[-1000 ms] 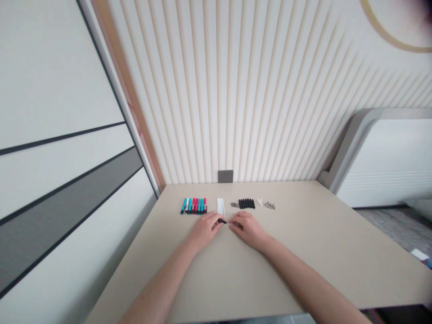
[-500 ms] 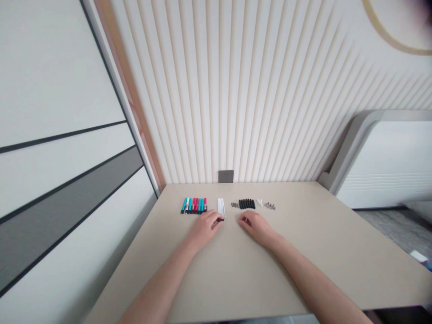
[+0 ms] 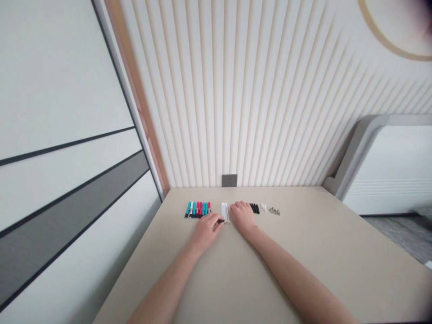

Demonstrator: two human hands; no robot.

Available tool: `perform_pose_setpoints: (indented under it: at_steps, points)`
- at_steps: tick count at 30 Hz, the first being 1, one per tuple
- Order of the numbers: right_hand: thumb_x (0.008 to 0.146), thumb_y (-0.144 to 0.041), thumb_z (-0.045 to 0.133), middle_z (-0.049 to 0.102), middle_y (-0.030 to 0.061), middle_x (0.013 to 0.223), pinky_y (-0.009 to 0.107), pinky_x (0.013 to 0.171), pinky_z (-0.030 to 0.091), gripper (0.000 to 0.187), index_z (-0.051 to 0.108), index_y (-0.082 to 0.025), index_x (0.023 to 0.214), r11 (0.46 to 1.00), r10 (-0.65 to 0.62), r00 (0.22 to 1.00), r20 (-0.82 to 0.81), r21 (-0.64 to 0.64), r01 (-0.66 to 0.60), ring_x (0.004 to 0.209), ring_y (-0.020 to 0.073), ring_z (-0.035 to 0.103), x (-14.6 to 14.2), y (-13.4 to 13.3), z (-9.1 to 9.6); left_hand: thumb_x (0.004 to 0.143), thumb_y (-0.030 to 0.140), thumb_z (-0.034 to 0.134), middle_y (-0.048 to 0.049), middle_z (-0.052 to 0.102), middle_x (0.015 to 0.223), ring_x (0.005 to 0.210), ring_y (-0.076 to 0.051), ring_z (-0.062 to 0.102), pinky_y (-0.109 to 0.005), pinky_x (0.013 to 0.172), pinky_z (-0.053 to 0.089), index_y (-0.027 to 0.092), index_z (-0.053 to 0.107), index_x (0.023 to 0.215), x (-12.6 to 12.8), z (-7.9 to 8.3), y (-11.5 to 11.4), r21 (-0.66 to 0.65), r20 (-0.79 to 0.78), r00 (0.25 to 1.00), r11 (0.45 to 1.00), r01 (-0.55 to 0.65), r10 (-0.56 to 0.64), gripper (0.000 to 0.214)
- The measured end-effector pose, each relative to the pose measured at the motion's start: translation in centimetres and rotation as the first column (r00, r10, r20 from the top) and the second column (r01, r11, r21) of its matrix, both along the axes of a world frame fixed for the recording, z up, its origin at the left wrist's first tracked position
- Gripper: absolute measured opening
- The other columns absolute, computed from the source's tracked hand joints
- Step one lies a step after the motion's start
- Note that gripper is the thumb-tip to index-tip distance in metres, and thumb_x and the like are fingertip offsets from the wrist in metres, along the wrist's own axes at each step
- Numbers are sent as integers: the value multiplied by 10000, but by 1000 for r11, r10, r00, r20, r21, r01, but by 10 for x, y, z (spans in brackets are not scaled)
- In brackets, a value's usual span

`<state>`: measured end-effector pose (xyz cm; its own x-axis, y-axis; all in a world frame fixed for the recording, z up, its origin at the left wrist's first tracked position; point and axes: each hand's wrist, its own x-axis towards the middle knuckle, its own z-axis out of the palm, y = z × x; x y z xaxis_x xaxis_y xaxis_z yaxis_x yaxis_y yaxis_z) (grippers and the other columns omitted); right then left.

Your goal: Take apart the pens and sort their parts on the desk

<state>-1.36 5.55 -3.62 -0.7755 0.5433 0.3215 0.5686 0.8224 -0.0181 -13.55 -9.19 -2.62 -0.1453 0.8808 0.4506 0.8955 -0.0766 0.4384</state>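
My left hand (image 3: pixel 205 228) is closed in a pinch round a small black tube-like piece (image 3: pixel 220 221), just in front of some thin white rods (image 3: pixel 224 209). Coloured pen-like barrels (image 3: pixel 197 209) in teal, red and white lie in a row behind that hand, their lower ends dark. My right hand (image 3: pixel 243 218) rests palm down right of the rods, fingers bent to the tabletop. It covers the small grey pieces and part of a row of short black tubes (image 3: pixel 255 208). Whatever its fingertips pinch is hidden.
Small white pieces (image 3: pixel 263 207) and small metallic pieces (image 3: pixel 274 211) lie farther right on the beige table (image 3: pixel 216 279). A ribbed wall with a dark socket (image 3: pixel 229 180) stands behind. A white cabinet (image 3: pixel 67 202) flanks the left, a grey-white headboard (image 3: pixel 388 166) the right.
My right hand has moved forward and left, onto the small grey pieces and the black tubes. My left hand keeps its hold on the black piece. The view has shifted slightly.
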Motion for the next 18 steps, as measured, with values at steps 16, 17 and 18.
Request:
perform_pose_setpoints:
  at_steps: [16, 17, 18]
  points:
    - [966, -250, 460, 656, 104, 918, 343, 829, 352, 220, 670, -187, 949, 999, 12, 982, -190, -44, -20, 924, 227, 560, 11, -8, 3, 811, 19, 525, -21, 610, 948, 862, -178, 599, -295, 809, 479, 224, 621, 939, 2, 2, 2, -21, -29, 1000, 1000, 0, 0, 260]
    - [971, -239, 441, 658, 97, 922, 342, 837, 356, 225, 661, -193, 984, 997, 32, 971, -236, -56, -46, 926, 223, 564, 15, -10, 3, 812, 15, 518, -22, 607, 949, 863, -180, 597, -301, 817, 478, 222, 619, 939, 2, 3, 2, -20, -45, 999, 1000, -8, 7, 264]
    - [975, -232, 427, 660, 89, 928, 340, 842, 362, 229, 650, -198, 1016, 993, 59, 956, -289, -76, -85, 925, 218, 569, 19, -14, 4, 816, 12, 512, -25, 604, 949, 862, -182, 595, -308, 822, 477, 220, 618, 939, 2, 3, 2, -19, -60, 998, 1000, -19, 18, 264]
